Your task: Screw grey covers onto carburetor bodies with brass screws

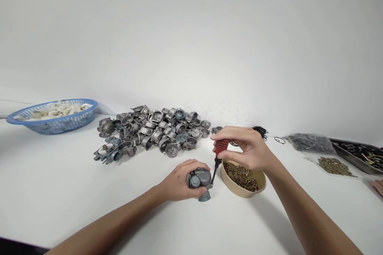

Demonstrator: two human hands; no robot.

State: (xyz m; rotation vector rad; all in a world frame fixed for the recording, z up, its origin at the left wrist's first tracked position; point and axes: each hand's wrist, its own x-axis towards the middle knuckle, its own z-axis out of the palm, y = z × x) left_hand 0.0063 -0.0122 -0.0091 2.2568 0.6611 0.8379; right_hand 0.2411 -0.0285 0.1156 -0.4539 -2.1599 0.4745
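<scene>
My left hand point(184, 181) is closed around a grey metal carburetor point(202, 177), holding it on the white table with its round bowl side up. In my right hand point(247, 148) is a screwdriver point(222, 146) with a red handle and a dark shaft. Its tip meets the right edge of the carburetor, and the shaft leans slightly. Beneath my right hand stands a tan bowl point(239, 192) of brass-coloured screws point(241, 176). Whether a screw sits under the tip is too small to make out for certain.
A heap of grey metal float bowls point(158, 127) lies behind my hands, with another carburetor body point(108, 150) at its left front. Far left is a blue basket point(56, 125) of whitish parts. To the right are black rings point(260, 130), a plastic bag point(311, 143), small brass parts point(335, 166), a dark tray point(359, 159) and another person's hand point(377, 186).
</scene>
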